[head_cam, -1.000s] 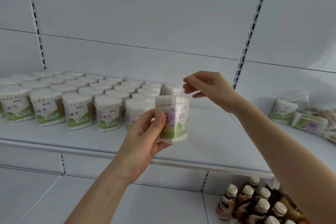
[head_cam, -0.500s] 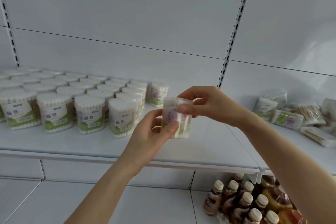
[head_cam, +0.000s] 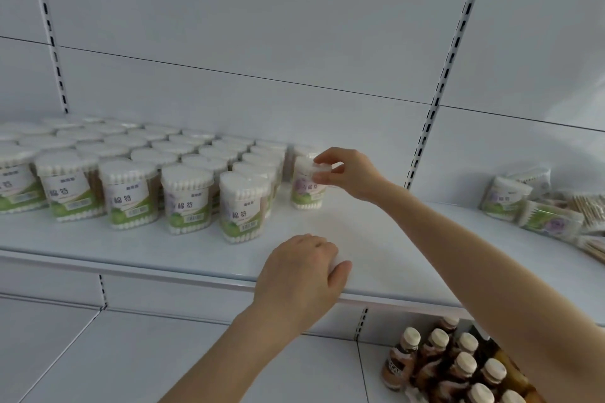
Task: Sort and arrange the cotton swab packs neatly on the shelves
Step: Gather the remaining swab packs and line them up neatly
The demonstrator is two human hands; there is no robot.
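Rows (head_cam: 131,180) standing tidy on shelf (head_cam: 376,239); another pack (head_cam: 306,188) upright just beside, top pinched by right hand (head_cam: 352,173); left hand (head_cam: 304,275) loosely curled, empty, resting on shelf; pile (head_cam: 540,209) at right apparently yet unsorted.

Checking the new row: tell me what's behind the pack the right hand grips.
Behind the held pack, gripped by the right hand, the white top of another pack shows; its label and body are covered.
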